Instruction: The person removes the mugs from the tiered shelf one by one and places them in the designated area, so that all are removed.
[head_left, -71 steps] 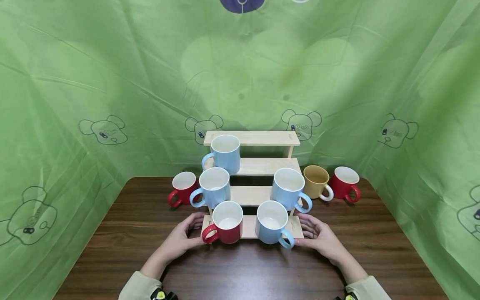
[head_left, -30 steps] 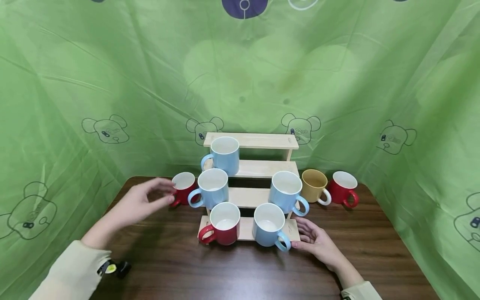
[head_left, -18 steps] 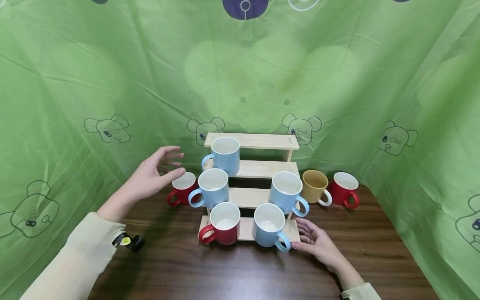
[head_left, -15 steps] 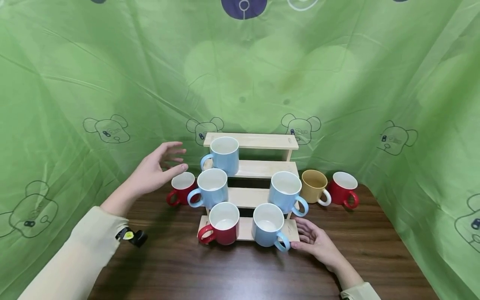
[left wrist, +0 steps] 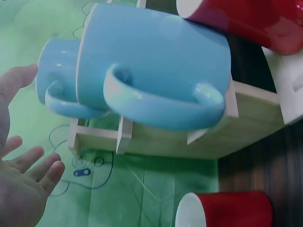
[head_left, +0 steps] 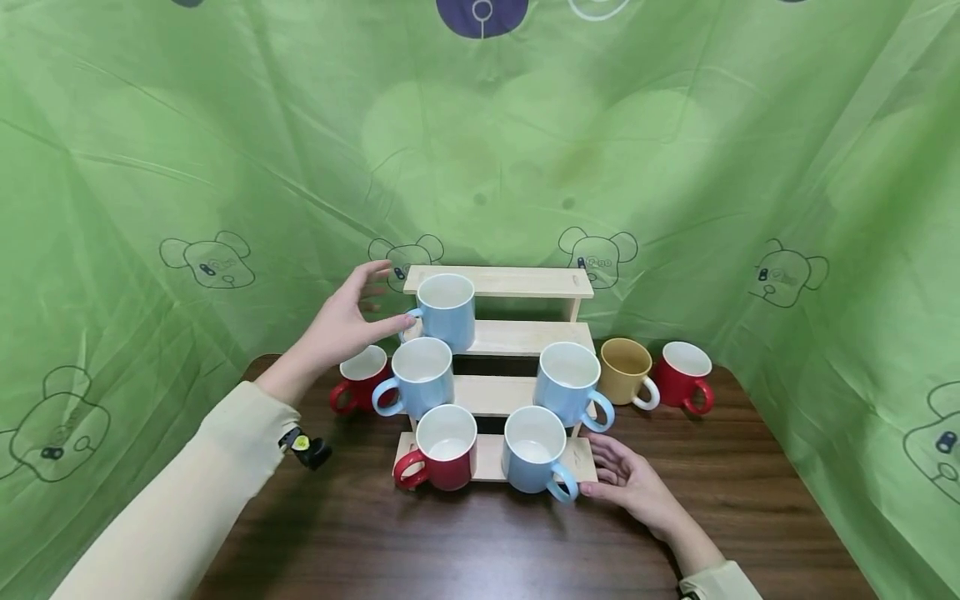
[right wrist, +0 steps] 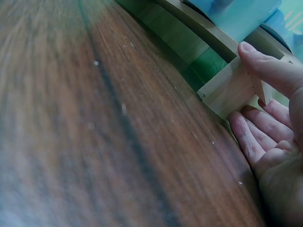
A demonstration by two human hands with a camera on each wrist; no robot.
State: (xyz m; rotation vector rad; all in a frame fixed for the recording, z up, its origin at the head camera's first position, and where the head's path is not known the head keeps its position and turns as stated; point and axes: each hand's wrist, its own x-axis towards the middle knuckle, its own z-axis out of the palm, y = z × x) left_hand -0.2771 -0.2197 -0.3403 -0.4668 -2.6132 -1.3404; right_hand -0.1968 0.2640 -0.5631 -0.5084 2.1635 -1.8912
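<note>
A stepped wooden rack point(head_left: 534, 337) stands on the table, bearing several mugs. My left hand point(head_left: 347, 321) is raised beside its upper left, fingers spread, thumb tip near the handle of the upper light blue mug point(head_left: 452, 317). In the left wrist view that mug point(left wrist: 60, 71) lies beyond a nearer blue mug point(left wrist: 156, 56); thumb and fingers stand apart with nothing between them. My right hand point(head_left: 628, 483) holds the right end of the bottom shelf, thumb at the front edge. The right wrist view shows the thumb on the shelf point(right wrist: 229, 87) and curled fingers by its end.
Lower on the rack sit a left blue mug point(head_left: 422, 379), a right blue mug point(head_left: 567, 385), a red mug point(head_left: 453, 462) and a front blue mug point(head_left: 531, 467). A red mug point(head_left: 360, 387) stands left; a yellow mug point(head_left: 624, 375) and another red mug point(head_left: 678, 383) stand right.
My left hand has left the bottom shelf's left end, risen past the left red mug and moved right toward the upper blue mug. My right hand stays at the shelf's right end.
</note>
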